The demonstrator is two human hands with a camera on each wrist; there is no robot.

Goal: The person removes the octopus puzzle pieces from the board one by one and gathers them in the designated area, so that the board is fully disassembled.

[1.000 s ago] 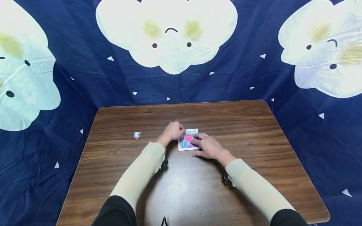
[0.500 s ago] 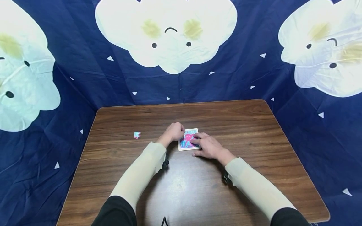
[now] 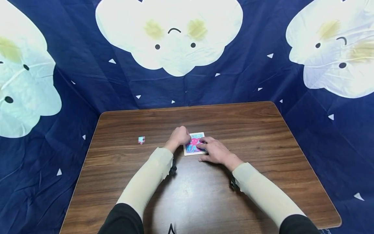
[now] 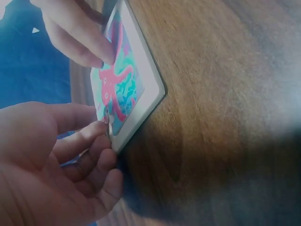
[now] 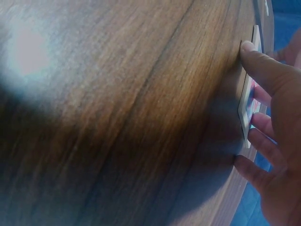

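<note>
A small square jigsaw puzzle (image 3: pixel 192 149) with a white frame and a pink octopus on blue lies flat at mid-table. My left hand (image 3: pixel 179 136) is at its left edge. In the left wrist view the thumb and index finger of the left hand (image 4: pixel 51 150) pinch a small puzzle piece (image 4: pixel 110 120) low against the picture; the fingers hide most of it. From the right, my right hand (image 3: pixel 216 151) rests extended fingers on the picture, and its thumb (image 5: pixel 256 59) lies by the frame's near side. Further left, a loose puzzle piece (image 3: pixel 141 140) lies alone.
The brown wooden table (image 3: pixel 248 130) has rounded corners. A dark blue curtain (image 3: pixel 84 78) with white clouds hangs behind and at both sides. A bit of black cord (image 3: pixel 171 229) shows at the bottom of the head view.
The left hand has turned slightly over the puzzle's left edge, its fingertips now more hidden in the head view. The right hand and the loose piece stay put; the head view shifts a little.
</note>
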